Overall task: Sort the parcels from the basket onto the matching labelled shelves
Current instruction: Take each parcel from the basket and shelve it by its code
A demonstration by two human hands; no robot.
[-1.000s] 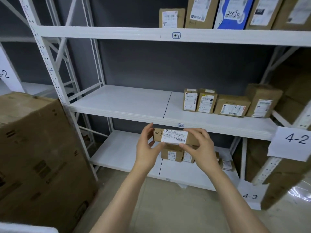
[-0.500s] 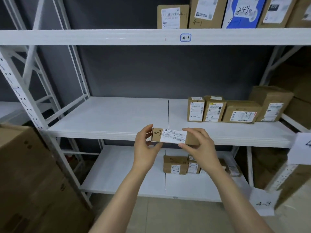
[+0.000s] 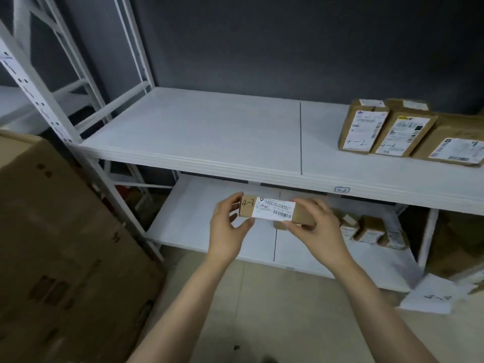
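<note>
We find open room on the left half of the lower shelf (image 3: 196, 221); small parcels (image 3: 369, 230) crowd its right. The middle shelf (image 3: 209, 132) overhangs it, and a large carton (image 3: 65, 231) stands close at left.

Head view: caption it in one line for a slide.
Left hand and right hand hold a parcel marked 4-3 before the bottom shelf.

Lowered the parcel (image 3: 272, 212), gripped at its ends by left hand (image 3: 227, 230) and right hand (image 3: 320, 229) — from the front edge of the middle shelf (image 3: 209, 132) down to the mouth of the bottom shelf (image 3: 193, 221)
</note>
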